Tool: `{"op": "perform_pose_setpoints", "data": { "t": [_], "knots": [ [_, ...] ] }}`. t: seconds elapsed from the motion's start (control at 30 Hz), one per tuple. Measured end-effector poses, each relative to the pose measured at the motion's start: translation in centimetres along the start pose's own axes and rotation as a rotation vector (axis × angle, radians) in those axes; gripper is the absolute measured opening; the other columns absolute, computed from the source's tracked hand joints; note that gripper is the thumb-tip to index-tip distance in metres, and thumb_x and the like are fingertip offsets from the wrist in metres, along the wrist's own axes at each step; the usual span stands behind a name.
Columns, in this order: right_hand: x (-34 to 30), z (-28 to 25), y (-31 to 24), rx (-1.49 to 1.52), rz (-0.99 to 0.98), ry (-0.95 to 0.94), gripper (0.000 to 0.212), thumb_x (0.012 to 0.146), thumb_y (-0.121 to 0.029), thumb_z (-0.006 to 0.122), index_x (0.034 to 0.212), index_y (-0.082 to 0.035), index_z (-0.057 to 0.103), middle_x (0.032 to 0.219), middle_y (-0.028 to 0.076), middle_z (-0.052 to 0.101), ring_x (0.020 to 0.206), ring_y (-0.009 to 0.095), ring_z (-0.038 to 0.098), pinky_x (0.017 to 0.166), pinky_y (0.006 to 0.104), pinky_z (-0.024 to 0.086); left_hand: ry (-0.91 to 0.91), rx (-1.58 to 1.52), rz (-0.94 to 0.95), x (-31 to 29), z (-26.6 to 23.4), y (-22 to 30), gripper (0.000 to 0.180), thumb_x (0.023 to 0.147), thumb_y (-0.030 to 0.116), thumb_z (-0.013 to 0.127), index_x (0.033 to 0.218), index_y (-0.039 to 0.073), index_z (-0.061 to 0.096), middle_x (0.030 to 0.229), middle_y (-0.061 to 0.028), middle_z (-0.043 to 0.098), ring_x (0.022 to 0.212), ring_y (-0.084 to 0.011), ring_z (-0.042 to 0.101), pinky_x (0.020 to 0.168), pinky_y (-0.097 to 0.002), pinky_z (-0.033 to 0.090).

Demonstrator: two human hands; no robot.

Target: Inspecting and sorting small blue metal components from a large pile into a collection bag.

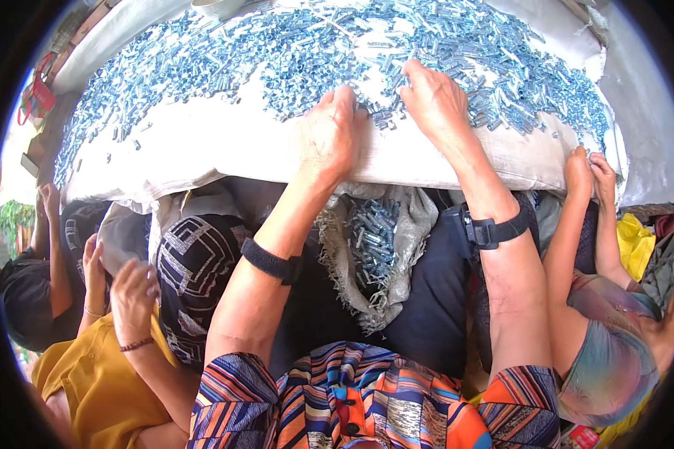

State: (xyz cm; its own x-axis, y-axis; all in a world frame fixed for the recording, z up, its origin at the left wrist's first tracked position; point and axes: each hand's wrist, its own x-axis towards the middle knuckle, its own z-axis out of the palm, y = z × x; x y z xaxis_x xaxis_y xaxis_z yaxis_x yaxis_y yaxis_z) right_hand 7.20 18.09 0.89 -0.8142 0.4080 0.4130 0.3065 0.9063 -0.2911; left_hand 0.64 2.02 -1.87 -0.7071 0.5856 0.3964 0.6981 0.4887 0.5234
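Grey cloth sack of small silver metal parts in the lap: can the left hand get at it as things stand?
Probably yes. The left hand rests on the white sheet's near edge, and the grey cloth sack sits open just below it, between both forearms, with nothing covering its mouth.

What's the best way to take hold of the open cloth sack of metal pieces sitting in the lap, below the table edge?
Grip the cloth sack by its frayed, folded-back rim, coming from above on the near side. The mouth gapes upward with the metal pieces pooled inside, so lifting by the rim keeps them in. The left hand and right hand rest above on the table's white cloth.
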Motion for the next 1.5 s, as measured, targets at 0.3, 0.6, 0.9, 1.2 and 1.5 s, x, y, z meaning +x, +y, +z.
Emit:
{"op": "perform_pose_setpoints", "data": {
  "t": [0.3, 0.6, 0.9, 1.2, 1.5],
  "knots": [
    [-1.0, -0.1, 0.6, 0.157, -0.015, 0.011, 0.033, 0.077, -0.01, 0.056, 0.109, -0.007, 0.055, 0.075, 0.019, 0.062, 0.071, 0.031, 0.063, 0.065, 0.0401, 0.049, 0.0, 0.051, 0.11, 0.4, -0.1, -0.9, 0.014, 0.077, 0.014, 0.061, 0.086, 0.005, 0.055, 0.084, -0.0133, 0.06, 0.078, -0.0339, 0.06, 0.068, -0.044, 0.046],
    [-7.6, -3.2, -1.2, 1.203, 0.465, -0.044, 0.015, 0.085, -0.003, 0.05, 0.099, 0.001, 0.054, 0.075, 0.006, 0.06, 0.067, 0.013, 0.06, 0.062, 0.0258, 0.049, -0.071, 0.1, 0.104, 0.7, -0.7, -0.7, 0.012, 0.075, 0.009, 0.059, 0.084, 0.002, 0.055, 0.082, -0.0168, 0.059, 0.077, -0.0363, 0.059, 0.068, -0.0433, 0.047],
    [-11.0, -4.2, -3.1, 1.545, 0.576, -0.034, 0.006, 0.09, -0.009, 0.055, 0.092, -0.004, 0.053, 0.078, 0.005, 0.061, 0.068, 0.012, 0.061, 0.064, 0.0246, 0.049, -0.268, -0.658, -0.243, -1.8, -4.3, 0.7, 0.012, 0.083, 0.012, 0.058, 0.09, 0.002, 0.057, 0.079, -0.005, 0.06, 0.07, -0.0119, 0.057, 0.065, -0.0268, 0.046],
    [-11.8, -4.4, -4.6, 1.565, 0.501, -0.068, 0.005, 0.089, -0.008, 0.056, 0.093, -0.004, 0.054, 0.078, 0.004, 0.061, 0.069, 0.013, 0.061, 0.066, 0.0252, 0.05, -0.415, -1.287, -0.402, -5.2, -5.5, 3.1, 0.013, 0.09, 0.011, 0.054, 0.098, 0.003, 0.059, 0.084, -0.0024, 0.061, 0.071, -0.0077, 0.057, 0.068, -0.0213, 0.047],
    [-12.3, -4.2, -4.7, 1.708, 0.463, -0.092, 0.006, 0.089, -0.007, 0.056, 0.094, -0.004, 0.054, 0.08, 0.005, 0.062, 0.072, 0.013, 0.062, 0.068, 0.0253, 0.05, -0.445, -1.422, -0.391, -5.5, -5.7, 2.8, 0.01, 0.088, 0.012, 0.06, 0.094, 0.004, 0.058, 0.078, -0.0015, 0.059, 0.067, -0.008, 0.056, 0.061, -0.0202, 0.046]
  ]
}}
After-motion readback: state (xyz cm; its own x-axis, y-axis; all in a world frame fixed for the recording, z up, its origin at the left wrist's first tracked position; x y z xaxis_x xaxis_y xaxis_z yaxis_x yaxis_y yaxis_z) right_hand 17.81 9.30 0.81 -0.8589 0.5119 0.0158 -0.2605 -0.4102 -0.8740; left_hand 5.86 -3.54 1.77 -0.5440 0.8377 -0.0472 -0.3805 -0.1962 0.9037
